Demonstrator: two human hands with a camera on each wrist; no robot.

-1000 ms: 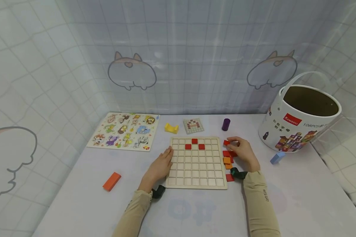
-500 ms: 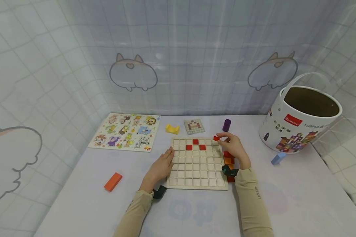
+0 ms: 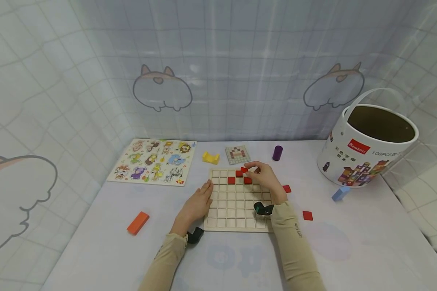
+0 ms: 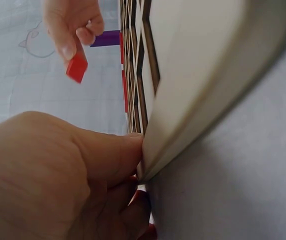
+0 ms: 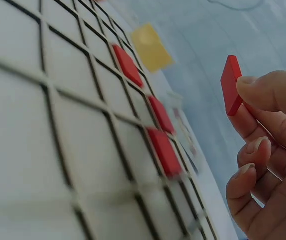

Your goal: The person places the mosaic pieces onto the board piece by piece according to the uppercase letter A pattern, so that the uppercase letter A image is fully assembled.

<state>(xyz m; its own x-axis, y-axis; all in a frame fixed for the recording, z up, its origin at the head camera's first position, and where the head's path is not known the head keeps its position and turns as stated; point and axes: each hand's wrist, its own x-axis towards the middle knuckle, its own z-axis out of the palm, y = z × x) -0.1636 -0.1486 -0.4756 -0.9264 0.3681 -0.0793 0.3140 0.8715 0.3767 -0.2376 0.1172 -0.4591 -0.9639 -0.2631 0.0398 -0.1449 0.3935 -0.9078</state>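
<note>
My right hand (image 3: 264, 178) pinches a small red square tile (image 5: 230, 85) between thumb and fingers, tilted on edge in the right wrist view. It is held above the far rows of the wooden grid board (image 3: 231, 208). Three red tiles (image 5: 165, 152) sit in the board's cells, one in the top row and two in the row below. My left hand (image 3: 198, 204) rests along the board's left edge, its thumb tip touching the edge in the left wrist view.
Loose red tiles (image 3: 307, 216) lie right of the board. Behind it are a pattern card (image 3: 244, 160), a yellow block (image 3: 211, 158) and a purple cylinder (image 3: 277, 153). An animal puzzle (image 3: 175, 171) and an orange block (image 3: 137, 223) lie left; a blue block (image 3: 340, 194) and a white bucket (image 3: 335, 149) stand right.
My right hand has picked up the red tile from the right side and carried it left over the board's far rows. My left hand stays at the board's left edge.
</note>
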